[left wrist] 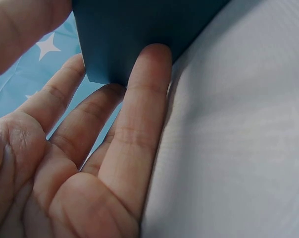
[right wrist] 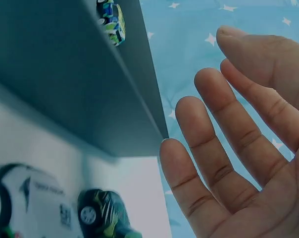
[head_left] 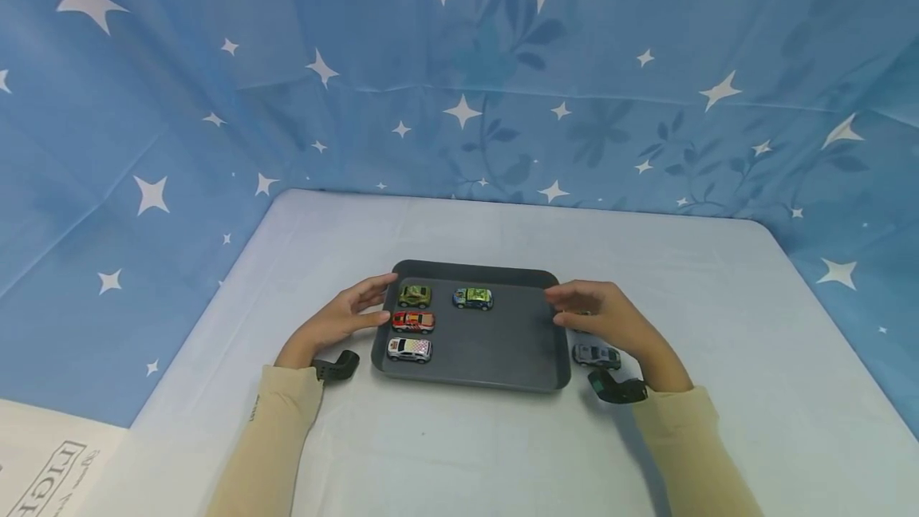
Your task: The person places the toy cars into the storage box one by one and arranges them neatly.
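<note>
Mostly hiding a toy car from the head view with the right hand, gripping nothing; touching the tray with the left hand, unclenched.

Beige sleeves and black wrist cameras are worn.

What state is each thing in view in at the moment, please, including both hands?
Left hand: open, fingertips at the tray's left side.
Right hand: open, by the tray's right edge; contact unclear.
Tray: face up, holding four toy cars.
Green car, red car, white car, blue-green car: upright, inside the tray.
Gray car: upright, outside the tray.
Dark car: outside the tray, mostly hidden in the head view.
</note>
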### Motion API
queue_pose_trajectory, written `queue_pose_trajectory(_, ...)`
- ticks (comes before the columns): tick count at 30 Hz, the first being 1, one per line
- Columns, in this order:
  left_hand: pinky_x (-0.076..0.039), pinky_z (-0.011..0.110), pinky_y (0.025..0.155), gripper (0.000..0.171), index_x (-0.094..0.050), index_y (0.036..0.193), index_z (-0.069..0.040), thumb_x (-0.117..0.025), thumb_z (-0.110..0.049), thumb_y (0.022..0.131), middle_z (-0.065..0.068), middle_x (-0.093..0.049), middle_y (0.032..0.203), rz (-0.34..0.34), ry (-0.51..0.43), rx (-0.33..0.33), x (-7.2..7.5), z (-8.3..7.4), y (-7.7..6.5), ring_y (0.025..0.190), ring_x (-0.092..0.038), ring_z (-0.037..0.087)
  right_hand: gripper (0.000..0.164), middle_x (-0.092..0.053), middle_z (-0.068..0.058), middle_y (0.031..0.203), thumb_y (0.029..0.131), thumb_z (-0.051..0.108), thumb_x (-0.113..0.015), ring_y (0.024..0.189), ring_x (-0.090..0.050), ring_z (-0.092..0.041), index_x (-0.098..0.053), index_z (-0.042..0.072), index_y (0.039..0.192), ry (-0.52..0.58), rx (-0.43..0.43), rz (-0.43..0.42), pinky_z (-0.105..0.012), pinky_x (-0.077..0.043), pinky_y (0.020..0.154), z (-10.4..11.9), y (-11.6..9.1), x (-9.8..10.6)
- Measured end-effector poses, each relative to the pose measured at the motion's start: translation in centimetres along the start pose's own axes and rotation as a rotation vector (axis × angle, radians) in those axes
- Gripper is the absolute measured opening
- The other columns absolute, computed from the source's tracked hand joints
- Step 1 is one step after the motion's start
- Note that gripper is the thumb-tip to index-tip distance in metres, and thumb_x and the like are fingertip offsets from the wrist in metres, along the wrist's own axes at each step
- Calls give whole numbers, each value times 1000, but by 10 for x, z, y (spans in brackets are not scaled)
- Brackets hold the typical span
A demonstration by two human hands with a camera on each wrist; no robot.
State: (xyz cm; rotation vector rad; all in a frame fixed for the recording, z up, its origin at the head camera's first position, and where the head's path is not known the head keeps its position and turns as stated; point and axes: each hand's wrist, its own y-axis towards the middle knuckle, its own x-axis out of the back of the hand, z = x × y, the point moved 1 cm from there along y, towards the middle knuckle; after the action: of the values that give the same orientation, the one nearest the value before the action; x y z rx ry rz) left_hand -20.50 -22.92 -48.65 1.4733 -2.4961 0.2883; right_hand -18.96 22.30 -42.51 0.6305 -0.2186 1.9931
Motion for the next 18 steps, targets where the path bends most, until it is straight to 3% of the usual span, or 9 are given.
queue_pose_trajectory(5,-32,68,124,80,-33,169,-3,-74,-27,105,25,-30,173,-1,-3,3,0,0,0,156,-32,54,37,-72,-27,131,101,0,-74,117,-70,-44,-68,-12,136,4,-5,-12,-26,-60,93,-5,-8,4)
queue_pose_trajectory(12,-30,68,125,80,-33,169,-3,-75,-26,105,25,-31,173,-4,-7,3,-1,0,-1,156,-32,54,36,-72,-28,130,100,-2,-74,113,-73,-26,-68,-12,134,17,5,-38,-25,-60,91,-10,-13,6)
queue_pose_trajectory(18,-31,68,124,81,-32,169,-3,-75,-28,105,25,-31,173,-2,-4,10,-1,-1,-1,157,-31,53,35,-72,-27,130,99,-2,-75,115,-72,-38,-70,-10,133,-1,2,-51,-25,-59,93,-11,-16,10)
